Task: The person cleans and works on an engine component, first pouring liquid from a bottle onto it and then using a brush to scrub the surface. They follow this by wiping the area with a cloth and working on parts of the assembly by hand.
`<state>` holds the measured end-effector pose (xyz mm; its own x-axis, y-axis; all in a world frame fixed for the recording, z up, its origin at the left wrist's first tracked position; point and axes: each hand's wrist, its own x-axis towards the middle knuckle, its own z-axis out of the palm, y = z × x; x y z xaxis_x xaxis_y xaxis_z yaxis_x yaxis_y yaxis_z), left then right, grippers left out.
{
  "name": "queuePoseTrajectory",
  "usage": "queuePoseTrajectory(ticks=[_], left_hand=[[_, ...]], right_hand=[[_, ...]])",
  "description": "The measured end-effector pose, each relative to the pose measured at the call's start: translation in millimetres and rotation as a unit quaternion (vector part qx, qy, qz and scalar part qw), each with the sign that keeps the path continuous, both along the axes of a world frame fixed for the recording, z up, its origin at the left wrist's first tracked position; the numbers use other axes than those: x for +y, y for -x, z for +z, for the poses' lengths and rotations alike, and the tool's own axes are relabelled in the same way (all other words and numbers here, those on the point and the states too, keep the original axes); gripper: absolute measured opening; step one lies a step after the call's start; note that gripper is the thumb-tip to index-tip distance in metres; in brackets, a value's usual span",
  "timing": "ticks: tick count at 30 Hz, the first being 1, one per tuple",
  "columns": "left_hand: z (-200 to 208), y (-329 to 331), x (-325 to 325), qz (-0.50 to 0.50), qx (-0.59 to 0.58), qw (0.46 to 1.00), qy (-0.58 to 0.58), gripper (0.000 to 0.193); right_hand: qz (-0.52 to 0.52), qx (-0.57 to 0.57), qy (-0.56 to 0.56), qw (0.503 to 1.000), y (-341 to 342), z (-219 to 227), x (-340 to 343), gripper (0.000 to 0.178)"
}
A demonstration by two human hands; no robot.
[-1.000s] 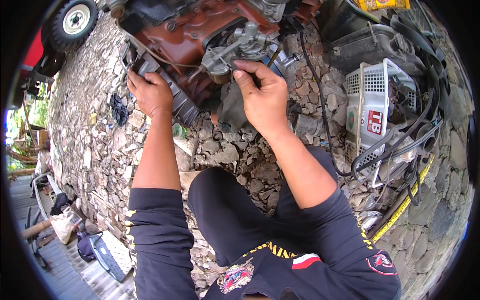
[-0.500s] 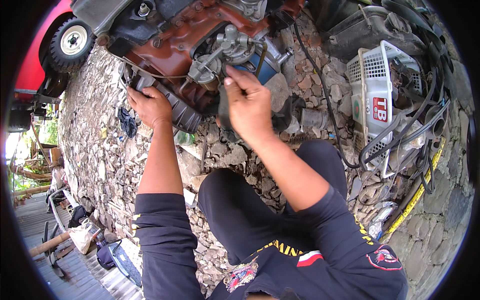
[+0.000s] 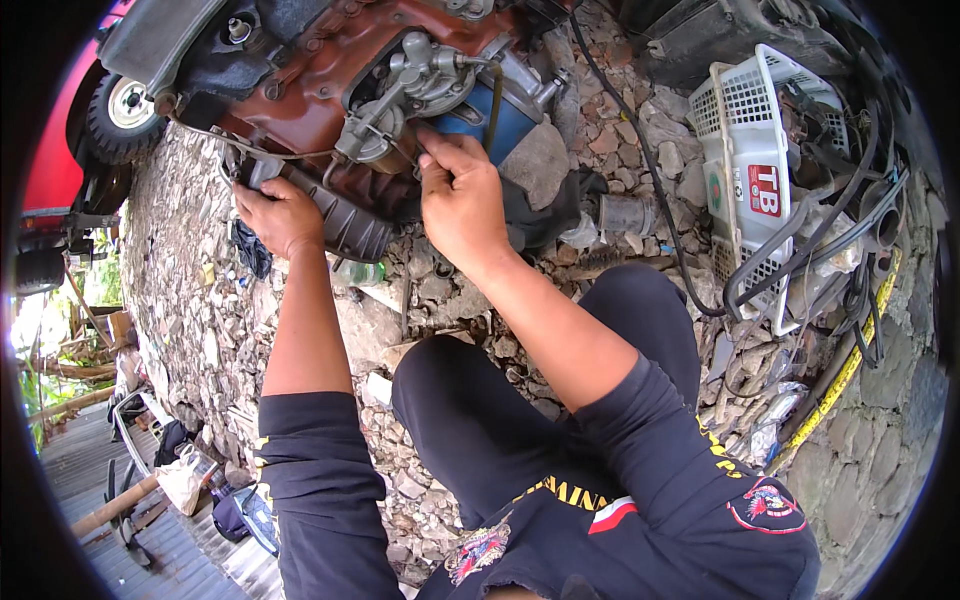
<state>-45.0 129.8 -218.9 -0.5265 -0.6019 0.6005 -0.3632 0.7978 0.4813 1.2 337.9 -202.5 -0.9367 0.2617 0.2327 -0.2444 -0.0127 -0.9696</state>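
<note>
A reddish-brown engine block (image 3: 300, 95) lies at the top of the view. A grey metal pump (image 3: 425, 75) with pipe fittings is mounted on its side, next to a blue canister filter (image 3: 468, 122). My left hand (image 3: 283, 215) grips the end of a dark grey ribbed metal part (image 3: 345, 222) below the block, thumb on top. My right hand (image 3: 463, 195) reaches under the pump, beside the canister. Its fingers are closed together against the pump's lower side; whatever they hold is hidden.
Loose stones (image 3: 210, 330) cover the ground. A grey rock (image 3: 537, 165) sits right of the canister. Further right stand a white plastic basket (image 3: 742, 150) of parts and a black cable (image 3: 655, 190). A red vehicle's wheel (image 3: 125, 105) is at far left.
My right hand has moved a little to the left, and its fingers now reach up against the underside of the pump. My left hand stays on the ribbed part. The view has shifted slightly.
</note>
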Motion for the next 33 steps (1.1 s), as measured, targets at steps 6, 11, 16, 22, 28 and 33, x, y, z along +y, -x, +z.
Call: queuePoseTrajectory(ticks=[6, 11, 16, 22, 28, 33], left_hand=[[0, -3, 5, 0.000, -0.010, 1.000, -0.022, 0.064], [0, 1, 4, 0.004, -0.003, 1.000, -0.021, 0.065], [-1, -4, -6, 0.008, -0.004, 1.000, -0.012, 0.064], [-3, 1, -7, 0.000, -0.011, 1.000, 0.004, 0.063], [-9, 2, -17, -0.007, -0.002, 1.000, 0.024, 0.064], [-10, 2, -10, -0.001, -0.005, 1.000, 0.018, 0.064]], right_hand=[[0.031, -0.005, 0.027, 0.999, 8, -5, 6, 0.027], [0.098, -0.070, 0.139, 0.983, 0, -5, 8, 0.028], [0.155, -0.177, 0.603, 0.762, 0, 3, 18, 0.033], [0.210, -0.116, 0.590, 0.771, 9, -9, 4, 0.031], [0.192, -0.121, 0.495, 0.839, 18, -20, -8, 0.032], [0.273, -0.173, 0.558, 0.764, 32, -21, -10, 0.039]])
